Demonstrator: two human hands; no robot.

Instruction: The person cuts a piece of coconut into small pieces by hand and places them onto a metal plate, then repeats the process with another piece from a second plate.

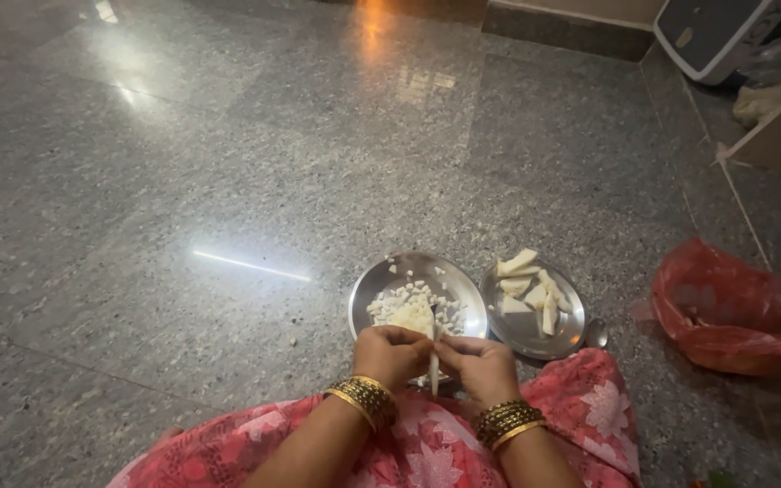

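- The grey speckled stone floor (228, 181) fills nearly the whole view and carries everything; it is polished and throws back streaks of light.
- A pink flowered cloth (427, 447) covers the person's lap along the bottom edge, with both forearms coming up over it.
- A red plastic bag (734, 307) lies crumpled on the floor at the far right, well apart from the plates.
- A white appliance (711, 32) stands in the upper right corner, beside a pale board edge.
- A round steel plate (368, 294) sits just in front of the lap, holding a heap of small white diced pieces (413, 312).
- A second steel plate (522, 334) lies just to its right, rims nearly touching, holding larger white wedges (526, 285).
- A steel spoon bowl (597, 334) peeks out at the right rim of that second plate.
- The left hand (392, 354), gold bangles at the wrist, is at the near rim of the first plate, its grip closed around something white that I cannot make out clearly.
- The right hand (481, 366), also bangled, is just beside it, its grip closed on a thin white strip (434, 366) that hangs down between the two hands.
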